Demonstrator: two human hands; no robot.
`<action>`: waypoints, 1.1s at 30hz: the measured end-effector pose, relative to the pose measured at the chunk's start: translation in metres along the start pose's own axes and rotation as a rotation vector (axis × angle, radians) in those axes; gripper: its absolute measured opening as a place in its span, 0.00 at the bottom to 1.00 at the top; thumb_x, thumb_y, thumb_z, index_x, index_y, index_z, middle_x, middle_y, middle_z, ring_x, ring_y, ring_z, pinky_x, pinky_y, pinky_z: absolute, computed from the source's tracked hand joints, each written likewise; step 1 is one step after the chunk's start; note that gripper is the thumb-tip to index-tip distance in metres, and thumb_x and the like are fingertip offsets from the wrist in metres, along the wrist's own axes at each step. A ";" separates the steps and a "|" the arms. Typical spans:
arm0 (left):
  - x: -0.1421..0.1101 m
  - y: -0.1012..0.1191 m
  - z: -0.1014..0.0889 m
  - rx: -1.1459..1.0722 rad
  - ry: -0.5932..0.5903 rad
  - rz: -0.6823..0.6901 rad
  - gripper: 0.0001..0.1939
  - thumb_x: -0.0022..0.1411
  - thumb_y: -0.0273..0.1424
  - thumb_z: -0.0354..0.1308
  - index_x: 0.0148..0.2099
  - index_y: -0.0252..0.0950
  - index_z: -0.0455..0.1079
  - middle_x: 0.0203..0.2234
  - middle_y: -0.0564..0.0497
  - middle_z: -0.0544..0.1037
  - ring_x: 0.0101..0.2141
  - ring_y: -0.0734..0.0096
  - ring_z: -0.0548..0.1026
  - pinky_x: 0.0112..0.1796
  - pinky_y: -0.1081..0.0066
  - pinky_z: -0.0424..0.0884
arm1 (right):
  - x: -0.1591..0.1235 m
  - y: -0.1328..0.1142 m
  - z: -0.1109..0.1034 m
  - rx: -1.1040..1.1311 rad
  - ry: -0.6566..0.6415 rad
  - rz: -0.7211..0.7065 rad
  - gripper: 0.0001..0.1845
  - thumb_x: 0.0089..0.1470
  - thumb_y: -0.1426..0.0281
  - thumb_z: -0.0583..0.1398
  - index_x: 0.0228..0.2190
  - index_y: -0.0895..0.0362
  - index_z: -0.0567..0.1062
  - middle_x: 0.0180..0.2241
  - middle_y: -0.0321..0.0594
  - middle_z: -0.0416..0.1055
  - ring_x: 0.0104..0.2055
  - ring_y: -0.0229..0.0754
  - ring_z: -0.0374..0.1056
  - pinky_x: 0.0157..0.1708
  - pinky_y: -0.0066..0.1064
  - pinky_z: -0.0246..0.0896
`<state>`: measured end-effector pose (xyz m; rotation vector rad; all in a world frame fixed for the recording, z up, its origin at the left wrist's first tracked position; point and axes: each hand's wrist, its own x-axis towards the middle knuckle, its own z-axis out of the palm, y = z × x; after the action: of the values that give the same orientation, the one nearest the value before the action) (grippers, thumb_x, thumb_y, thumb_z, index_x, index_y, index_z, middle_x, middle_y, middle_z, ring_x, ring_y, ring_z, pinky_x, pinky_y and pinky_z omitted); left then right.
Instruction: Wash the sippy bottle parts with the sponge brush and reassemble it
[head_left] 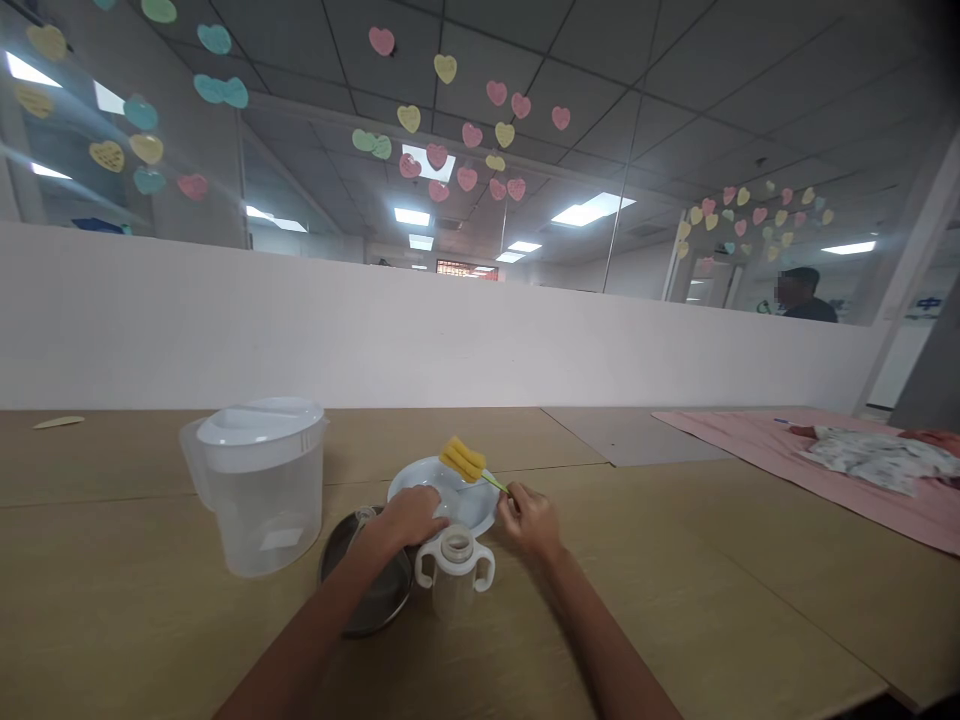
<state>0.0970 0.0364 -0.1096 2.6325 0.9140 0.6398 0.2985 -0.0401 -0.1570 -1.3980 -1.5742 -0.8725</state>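
My right hand (529,517) is closed on the thin handle of a yellow sponge brush (463,459), whose sponge head pokes up over a pale blue bowl (420,478). My left hand (409,517) is curled on the near rim of that bowl; what its fingers hold is hidden. Just in front of both hands stands a clear baby bottle with a white two-handled collar (455,560), its top open. A dark round metal plate (367,590) lies under my left wrist.
A clear plastic pitcher with a lid (259,485) stands left of the bowl on the wooden table (112,600). A pink cloth with a patterned garment (870,455) lies at the far right. A white partition runs behind; a person stands beyond the glass.
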 end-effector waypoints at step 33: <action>-0.019 0.072 -0.082 -0.331 -0.032 0.272 0.13 0.50 0.28 0.53 0.39 0.40 0.72 0.49 0.50 0.68 0.46 0.65 0.66 0.45 0.69 0.61 | 0.000 -0.015 -0.008 0.213 0.066 0.040 0.13 0.49 0.73 0.48 0.15 0.56 0.59 0.12 0.31 0.54 0.15 0.31 0.49 0.19 0.25 0.44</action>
<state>0.0801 -0.0216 -0.0162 2.4723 0.3990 0.7385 0.2845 -0.0498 -0.1532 -1.2333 -1.5359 -0.6983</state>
